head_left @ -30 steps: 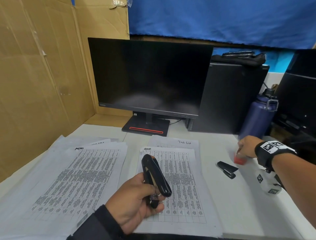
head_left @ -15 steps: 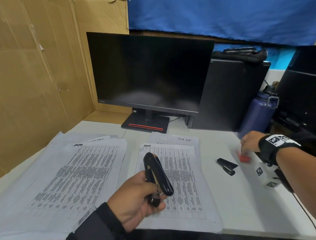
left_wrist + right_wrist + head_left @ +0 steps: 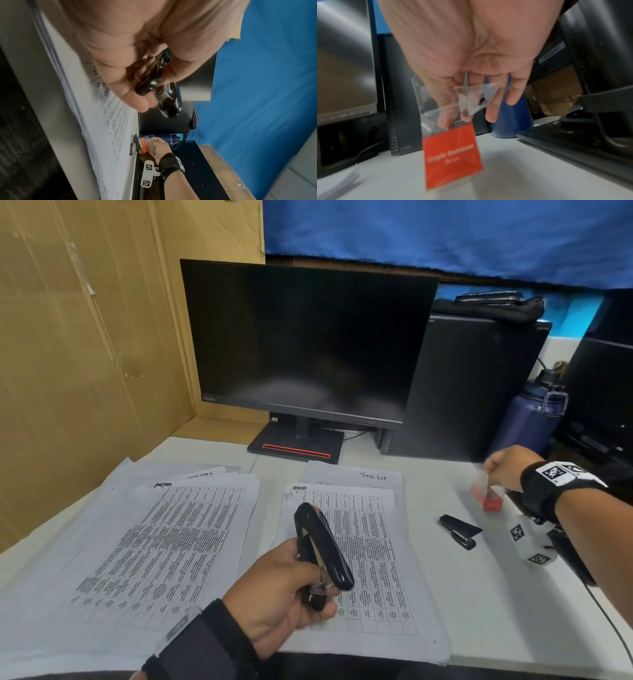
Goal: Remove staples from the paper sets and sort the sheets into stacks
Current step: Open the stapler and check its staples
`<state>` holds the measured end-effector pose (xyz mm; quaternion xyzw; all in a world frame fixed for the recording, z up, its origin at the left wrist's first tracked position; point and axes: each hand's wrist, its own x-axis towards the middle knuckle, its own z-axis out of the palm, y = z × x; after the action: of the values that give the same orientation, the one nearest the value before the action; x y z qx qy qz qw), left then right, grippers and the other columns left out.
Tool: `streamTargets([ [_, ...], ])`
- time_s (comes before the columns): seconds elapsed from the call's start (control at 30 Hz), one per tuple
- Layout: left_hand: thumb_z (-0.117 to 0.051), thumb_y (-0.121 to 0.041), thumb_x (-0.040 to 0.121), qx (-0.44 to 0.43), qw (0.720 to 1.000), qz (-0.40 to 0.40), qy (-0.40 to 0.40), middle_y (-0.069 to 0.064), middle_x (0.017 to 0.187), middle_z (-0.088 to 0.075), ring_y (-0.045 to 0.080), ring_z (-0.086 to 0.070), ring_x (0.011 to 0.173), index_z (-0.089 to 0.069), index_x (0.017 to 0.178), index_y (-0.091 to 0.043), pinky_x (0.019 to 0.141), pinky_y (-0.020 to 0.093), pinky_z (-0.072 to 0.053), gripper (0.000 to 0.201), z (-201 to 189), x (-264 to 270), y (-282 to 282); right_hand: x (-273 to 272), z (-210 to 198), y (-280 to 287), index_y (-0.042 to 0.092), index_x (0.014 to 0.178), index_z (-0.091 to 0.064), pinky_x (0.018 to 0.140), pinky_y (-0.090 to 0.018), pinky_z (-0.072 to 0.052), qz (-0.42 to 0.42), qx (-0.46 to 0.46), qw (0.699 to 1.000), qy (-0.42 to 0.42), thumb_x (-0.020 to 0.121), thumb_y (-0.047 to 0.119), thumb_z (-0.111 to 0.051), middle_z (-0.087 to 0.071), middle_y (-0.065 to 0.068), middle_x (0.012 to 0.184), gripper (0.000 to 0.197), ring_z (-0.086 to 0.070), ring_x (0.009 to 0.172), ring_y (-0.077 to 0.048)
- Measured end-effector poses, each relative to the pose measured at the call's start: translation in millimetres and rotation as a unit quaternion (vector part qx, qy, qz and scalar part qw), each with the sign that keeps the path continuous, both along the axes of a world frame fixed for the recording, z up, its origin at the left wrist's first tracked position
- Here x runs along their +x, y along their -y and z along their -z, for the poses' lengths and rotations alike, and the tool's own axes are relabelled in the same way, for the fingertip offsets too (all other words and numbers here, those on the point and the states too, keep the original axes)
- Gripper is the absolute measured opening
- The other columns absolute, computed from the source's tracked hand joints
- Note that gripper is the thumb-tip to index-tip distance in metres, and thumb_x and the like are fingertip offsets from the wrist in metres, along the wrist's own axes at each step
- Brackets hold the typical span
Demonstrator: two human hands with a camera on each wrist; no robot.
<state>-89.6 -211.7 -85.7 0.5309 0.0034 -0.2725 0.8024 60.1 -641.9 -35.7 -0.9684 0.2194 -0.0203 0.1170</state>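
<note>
the left hand (image 3: 274, 587) is wrapped round a black stapler (image 3: 322, 549), holding it up over the right-hand paper stack (image 3: 373, 577) on the worktop (image 3: 479, 594), nose pointing away toward the monitor (image 3: 308, 337). over on the right, the right hand (image 3: 507, 467) pinches a clear packet with a red card (image 3: 452, 155) by its top edge, thumb and forefinger on the plastic, the other fingers hanging straight. the card reads something like "staple remover", though the print is blurred. the packet dangles just above the worktop, swinging by the look of the blur.

here's the risk: that pinch is thin, right at the plastic flap, and the card is the heavy end, so the packet could slip out or tear at the top and drop. both hands are busy too, and opening a sealed packet looks like a two-hand job; unless the stapler goes down first, the remover is likely to stay stuck inside. set it down carelessly and it could skew the sheets beneath. a second, smaller black stapler (image 3: 460, 530) lies between the stack and the right hand, easy to knock on the way back. the left-hand stack (image 3: 137, 542) is fanned and loose at its edges, so a sleeve brushing across could mix sheets that need sorting.
</note>
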Motion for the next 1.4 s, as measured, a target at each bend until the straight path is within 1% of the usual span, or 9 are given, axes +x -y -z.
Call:
streamTargets([
  [0.13,-0.050,0.016,0.084,-0.001,1.000,0.004,0.004,0.020,0.081,-0.066,0.023,-0.059,0.063,-0.062,0.113,0.001,0.058,0.034,-0.054,0.035,0.8,0.8,-0.1,0.9,10.2,0.8,0.023,0.071,-0.071,0.071,-0.027,-0.050,-0.018,0.026,0.999,0.024,0.074,-0.001,-0.072,-0.073,-0.001,0.082,0.023,-0.065,0.077,-0.021],
  [0.27,-0.042,0.020,0.090,0.008,1.000,0.004,0.007,0.022,0.084,-0.067,0.022,-0.061,0.063,-0.061,0.115,0.002,0.057,0.034,-0.053,0.036,2.0,0.6,-0.4,4.5,12.9,0.3,0.018,0.084,-0.070,0.074,-0.030,-0.044,-0.036,0.005,0.998,0.048,0.090,0.004,-0.057,-0.069,-0.008,0.097,0.020,-0.059,0.086,-0.028],
  [0.37,-0.042,0.020,0.090,0.007,1.000,0.010,0.002,0.023,0.085,-0.067,0.023,-0.060,0.063,-0.061,0.115,0.002,0.056,0.034,-0.052,0.036,2.7,0.8,-0.4,2.3,14.4,-3.3,0.027,0.081,-0.070,0.081,-0.033,-0.045,-0.011,-0.012,0.997,0.079,0.090,0.011,-0.053,-0.061,-0.005,0.100,0.024,-0.045,0.092,-0.030],
  [0.5,-0.043,0.019,0.090,0.007,1.000,0.012,0.000,0.023,0.086,-0.067,0.023,-0.060,0.064,-0.061,0.116,0.001,0.056,0.034,-0.053,0.036,4.2,1.5,-0.9,1.0,13.2,-2.6,0.012,0.078,-0.070,0.063,-0.029,-0.043,-0.037,0.049,0.992,0.107,0.088,0.011,-0.065,-0.072,-0.008,0.083,0.010,-0.061,0.075,-0.026],
  [0.63,-0.042,0.019,0.091,0.010,1.000,0.009,-0.002,0.022,0.086,-0.067,0.024,-0.060,0.064,-0.060,0.116,0.001,0.057,0.035,-0.053,0.036,5.1,2.2,-0.9,-1.6,13.5,-5.4,0.011,0.078,-0.071,0.055,-0.028,-0.042,-0.039,0.057,0.991,0.117,0.088,0.008,-0.062,-0.073,-0.002,0.073,0.014,-0.062,0.065,-0.022],
  [0.8,-0.043,0.018,0.091,0.004,1.000,0.010,-0.008,0.024,0.086,-0.066,0.024,-0.060,0.063,-0.062,0.115,0.000,0.058,0.035,-0.053,0.035,6.3,2.5,-1.5,-4.8,10.1,-0.1,0.011,0.081,-0.065,0.061,-0.033,-0.048,-0.009,0.074,0.985,0.158,0.090,0.010,-0.065,-0.069,-0.002,0.067,0.010,-0.061,0.064,-0.023],
  [1.03,-0.042,0.015,0.091,-0.005,1.000,0.006,-0.023,0.025,0.088,-0.062,0.027,-0.057,0.060,-0.062,0.108,-0.001,0.058,0.035,-0.052,0.031,6.4,1.3,-0.2,-2.1,8.1,5.6,0.022,0.085,-0.055,0.071,-0.038,-0.056,-0.021,0.060,0.985,0.163,0.089,0.011,-0.064,-0.070,-0.011,0.080,0.015,-0.066,0.073,-0.031],
  [1.27,-0.055,0.015,0.078,-0.004,1.000,0.020,0.001,0.023,0.086,-0.063,0.024,-0.057,0.065,-0.060,0.111,-0.001,0.058,0.035,-0.054,0.037,4.6,-3.1,0.0,-7.8,-1.6,-4.7,0.018,0.076,-0.063,0.071,-0.032,-0.045,-0.002,0.029,0.987,0.159,0.088,-0.001,-0.048,-0.069,-0.013,0.090,0.026,-0.059,0.073,-0.030],
  [1.4,-0.059,0.020,0.082,-0.003,1.000,0.010,0.008,0.021,0.087,-0.067,0.027,-0.063,0.072,-0.052,0.122,-0.008,0.065,0.043,-0.059,0.049,5.6,-3.9,-0.2,-40.0,-31.4,-48.8,0.014,0.068,-0.065,0.070,-0.032,-0.045,-0.008,0.126,0.956,0.266,0.086,0.002,-0.049,-0.066,-0.010,0.076,0.027,-0.060,0.076,-0.035],
])
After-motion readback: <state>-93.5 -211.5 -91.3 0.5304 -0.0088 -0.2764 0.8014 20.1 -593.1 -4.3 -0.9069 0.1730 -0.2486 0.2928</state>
